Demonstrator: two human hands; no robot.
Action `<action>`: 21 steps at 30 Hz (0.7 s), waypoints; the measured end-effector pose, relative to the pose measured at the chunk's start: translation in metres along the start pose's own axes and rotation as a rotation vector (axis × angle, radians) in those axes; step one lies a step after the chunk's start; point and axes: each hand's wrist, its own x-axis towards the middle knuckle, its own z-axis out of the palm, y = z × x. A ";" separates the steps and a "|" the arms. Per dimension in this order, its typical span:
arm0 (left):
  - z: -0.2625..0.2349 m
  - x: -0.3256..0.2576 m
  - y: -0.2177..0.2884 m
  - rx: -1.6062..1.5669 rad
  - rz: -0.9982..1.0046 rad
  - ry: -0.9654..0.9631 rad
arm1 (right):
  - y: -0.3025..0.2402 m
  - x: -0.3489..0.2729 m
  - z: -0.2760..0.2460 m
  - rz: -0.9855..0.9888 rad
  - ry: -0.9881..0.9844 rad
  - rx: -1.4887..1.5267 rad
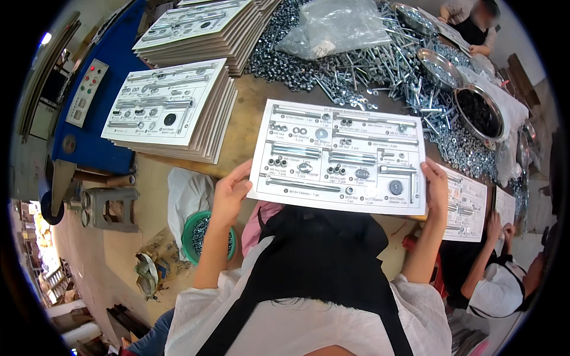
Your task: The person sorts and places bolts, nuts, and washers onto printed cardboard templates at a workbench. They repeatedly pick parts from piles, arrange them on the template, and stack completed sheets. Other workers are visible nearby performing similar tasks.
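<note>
A white hardware card (pixel 297 202) is held up in front of me at the table's near edge, tilted slightly. Bolts, nuts and washers show in rows inside printed boxes on it; whether each is a real part or a picture I cannot tell. My left hand (pixel 233 187) grips the card's left edge, thumb on the front and fingers mostly behind. On the opposite side, my right hand (pixel 436 183) pinches the right edge. Beyond the card lies a big heap of loose bolts (pixel 368 70) and nuts (pixel 274 66).
Two stacks of similar cards (pixel 163 110) stand at the left on the table. Metal bowls (pixel 439 66) and a clear plastic bag (pixel 335 26) rest by the heap. Below left is a green bucket (pixel 189 234) of small parts. Co-workers handle cards at right (pixel 504 285) and far right.
</note>
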 end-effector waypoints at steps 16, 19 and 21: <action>-0.139 0.039 0.188 0.166 0.204 0.317 | -0.128 0.053 0.214 -0.128 -0.547 0.084; -0.195 0.062 0.198 0.309 0.182 0.462 | -0.096 0.052 0.277 -0.084 -0.594 0.123; -0.245 0.081 0.195 0.391 0.184 0.501 | -0.081 0.037 0.317 0.004 -0.553 0.098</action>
